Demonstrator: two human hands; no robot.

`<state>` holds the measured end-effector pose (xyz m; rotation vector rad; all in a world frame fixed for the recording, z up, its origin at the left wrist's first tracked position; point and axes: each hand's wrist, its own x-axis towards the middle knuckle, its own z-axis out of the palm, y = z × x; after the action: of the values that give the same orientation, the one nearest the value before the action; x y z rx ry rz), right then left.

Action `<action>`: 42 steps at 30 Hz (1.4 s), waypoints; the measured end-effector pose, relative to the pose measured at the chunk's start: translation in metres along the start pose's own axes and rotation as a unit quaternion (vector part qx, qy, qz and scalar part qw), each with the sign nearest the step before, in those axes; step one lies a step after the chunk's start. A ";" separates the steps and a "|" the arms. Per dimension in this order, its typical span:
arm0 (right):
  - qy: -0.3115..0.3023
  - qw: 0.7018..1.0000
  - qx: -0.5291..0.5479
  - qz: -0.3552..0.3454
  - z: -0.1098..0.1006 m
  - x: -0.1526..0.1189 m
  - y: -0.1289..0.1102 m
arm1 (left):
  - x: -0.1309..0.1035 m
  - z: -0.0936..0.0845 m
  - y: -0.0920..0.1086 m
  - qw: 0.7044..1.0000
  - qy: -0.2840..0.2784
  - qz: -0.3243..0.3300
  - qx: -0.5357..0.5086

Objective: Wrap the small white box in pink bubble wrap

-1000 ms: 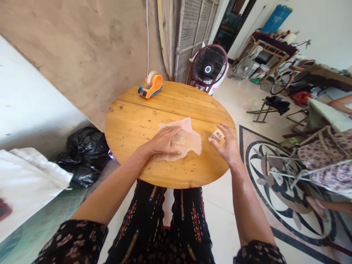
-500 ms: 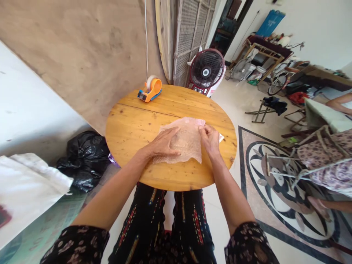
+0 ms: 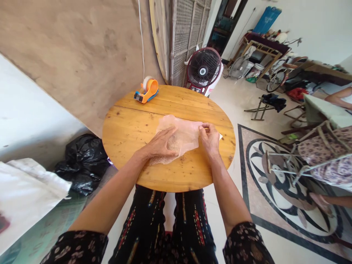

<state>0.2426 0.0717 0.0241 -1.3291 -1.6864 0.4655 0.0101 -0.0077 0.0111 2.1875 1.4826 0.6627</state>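
Observation:
A pinkish see-through sheet of bubble wrap point(image 3: 187, 134) lies on the round wooden table point(image 3: 176, 176). Spread flat over its left part is my left hand point(image 3: 161, 143), thumb apart from the fingers. My right hand point(image 3: 209, 138) pinches the sheet's right edge between thumb and fingers. From behind the right hand peeks the corner of a small white piece point(image 3: 220, 136); the rest of it is hidden. An orange tape dispenser point(image 3: 150, 90) with a roll of clear tape stands at the table's far left edge.
Behind the table stands a dark red and white fan point(image 3: 203, 71). Black plastic bags point(image 3: 85, 161) sit on the floor at left. At right are a folding stool point(image 3: 264, 106), a chair frame point(image 3: 291, 168) and another person, partly in view.
The bubble wrap's lower right part has drawn up and its outline has narrowed between my hands. Both hands keep nearly the same pose. The view has shifted slightly.

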 end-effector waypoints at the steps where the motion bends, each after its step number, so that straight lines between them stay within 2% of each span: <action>1: 0.017 1.000 0.009 -0.016 -0.003 -0.002 -0.003 | 0.000 0.000 0.000 1.000 0.001 0.003 -0.001; 4: 0.017 0.998 0.045 -0.046 -0.011 -0.013 -0.014 | 0.001 0.000 -0.002 1.000 0.006 0.008 -0.008; 8: -0.084 0.992 0.072 -0.062 -0.021 -0.033 -0.022 | 0.001 0.002 -0.003 1.000 0.007 0.011 -0.005; 12: -0.149 0.984 0.048 -0.089 -0.036 -0.051 -0.030 | 0.001 0.003 -0.005 1.000 0.007 0.008 0.004; 17: -0.297 0.945 0.034 -0.136 -0.051 -0.060 -0.040 | 0.001 0.003 -0.007 1.000 0.000 0.011 0.008; 22: -0.341 0.927 0.033 -0.151 -0.042 -0.061 -0.043 | 0.002 0.007 -0.011 1.000 0.010 0.021 0.011; 26: -0.415 0.889 -0.033 -0.189 -0.023 -0.058 -0.049 | 0.001 0.009 -0.012 1.000 0.014 0.019 0.012; 28: -0.403 0.893 -0.086 -0.182 -0.013 -0.053 -0.054 | 0.000 0.008 -0.011 1.000 0.013 0.017 0.010; 31: -0.348 0.913 -0.156 -0.143 0.000 -0.037 -0.058 | -0.001 0.005 -0.007 1.000 0.001 0.011 0.010; 33: -0.325 0.916 -0.193 -0.131 0.008 -0.024 -0.056 | -0.001 0.004 -0.006 1.000 -0.008 0.008 0.014; 37: -0.297 0.908 -0.242 -0.167 0.023 -0.007 -0.042 | 0.001 0.002 -0.006 1.000 -0.005 -0.003 0.030; 42: -0.229 0.915 -0.277 -0.183 0.029 -0.007 -0.023 | 0.002 0.000 -0.006 0.999 0.012 0.003 0.046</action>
<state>0.2054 0.0641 0.0236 -1.2987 -2.5373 0.0668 0.0064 -0.0040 0.0081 2.2607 1.5488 0.6358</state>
